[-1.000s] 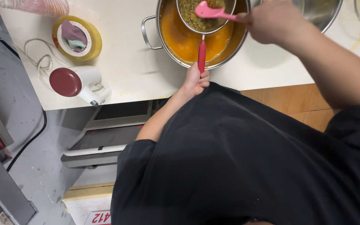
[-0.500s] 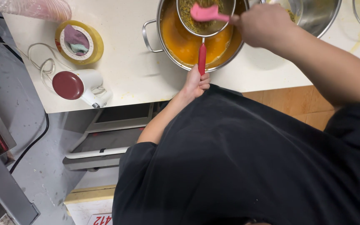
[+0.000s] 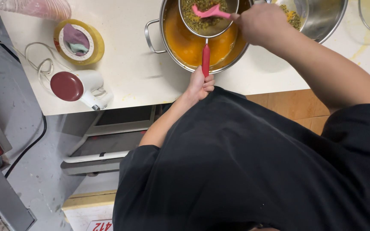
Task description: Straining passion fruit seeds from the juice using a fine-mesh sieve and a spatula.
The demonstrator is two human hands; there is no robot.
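A round wire-mesh strainer point(image 3: 206, 19) full of seedy pulp is being held by its red handle in the closed left hand point(image 3: 200, 84) over the steel pot of orange liquid point(image 3: 193, 42). The pink silicone spatula point(image 3: 210, 11), gripped in the right hand point(image 3: 260, 23), is being drawn rightward across the pulp since a second ago, so pressing is still going on.

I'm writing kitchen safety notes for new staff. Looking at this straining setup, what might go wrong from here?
The strainer is held only by its red handle in the left hand, so hard pressing with the pink spatula in the right hand might tip pulp into the orange liquid. The pot sits near the counter edge and might get nudged off. The appliance's loose cord might snag.
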